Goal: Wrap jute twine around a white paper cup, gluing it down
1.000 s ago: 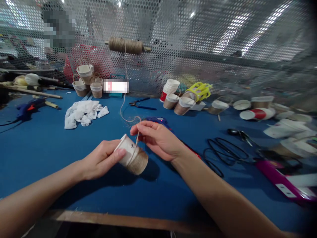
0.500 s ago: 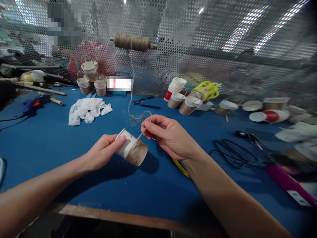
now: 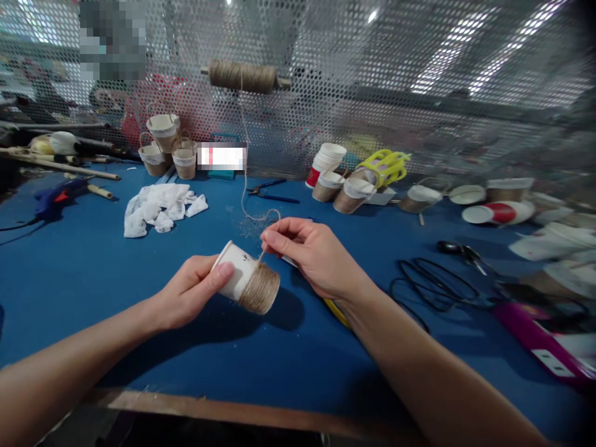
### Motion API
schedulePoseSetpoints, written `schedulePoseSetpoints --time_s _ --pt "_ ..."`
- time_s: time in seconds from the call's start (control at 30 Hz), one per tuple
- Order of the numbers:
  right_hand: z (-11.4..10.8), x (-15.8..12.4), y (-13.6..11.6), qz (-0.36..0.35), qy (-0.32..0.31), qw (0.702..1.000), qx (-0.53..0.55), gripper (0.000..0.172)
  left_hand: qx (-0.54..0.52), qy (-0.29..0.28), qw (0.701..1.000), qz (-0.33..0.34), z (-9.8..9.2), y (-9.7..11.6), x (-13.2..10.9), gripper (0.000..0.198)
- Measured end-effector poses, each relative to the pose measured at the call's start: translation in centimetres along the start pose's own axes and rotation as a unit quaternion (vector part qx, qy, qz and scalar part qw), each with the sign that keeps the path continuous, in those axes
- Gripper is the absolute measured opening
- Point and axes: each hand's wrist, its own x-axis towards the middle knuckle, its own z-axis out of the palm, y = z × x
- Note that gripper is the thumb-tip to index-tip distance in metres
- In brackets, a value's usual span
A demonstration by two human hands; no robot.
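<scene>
My left hand (image 3: 193,288) grips a white paper cup (image 3: 236,268) near its rim, thumb on the outside. The cup is tilted, its base pointing right and down, above the blue table. Brown jute twine (image 3: 261,288) is wound in rows around the base half of the cup. Between thumb and fingers, my right hand (image 3: 310,254) pinches the loose twine just above the cup. From there the strand loops over the table and runs up to a twine spool (image 3: 242,76) on a rod at the mesh wall.
White crumpled cloth (image 3: 161,208) and a blue glue gun (image 3: 60,195) lie left. Pliers (image 3: 274,191) rest behind my hands. Twine-covered cups (image 3: 354,195) stand at the back. A black cable (image 3: 433,285) and a purple power strip (image 3: 540,341) are on the right.
The cup has turned slightly in my left hand, and the twine now lies in line with the upper wound row. My right hand has drawn a little closer to the cup.
</scene>
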Motion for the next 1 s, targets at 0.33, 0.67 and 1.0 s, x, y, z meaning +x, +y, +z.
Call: schedulePoseSetpoints --time_s 0.33,0.67,1.0 --pt "0.3 -0.2 0.4 0.009 -0.01 1.0 -0.017 0.012 0.053 -0.01 0.988 0.146 -0.1 0.0 -0.1 0.032" --pt "0.7 -0.4 0.5 0.043 -0.04 0.998 -0.015 0.015 0.074 0.004 0.979 0.191 -0.3 -0.7 -0.4 0.027" --pt "0.6 0.4 1.7 0.085 -0.015 0.994 -0.061 0.018 -0.024 0.114 0.993 -0.017 0.5 -0.7 0.1 0.036"
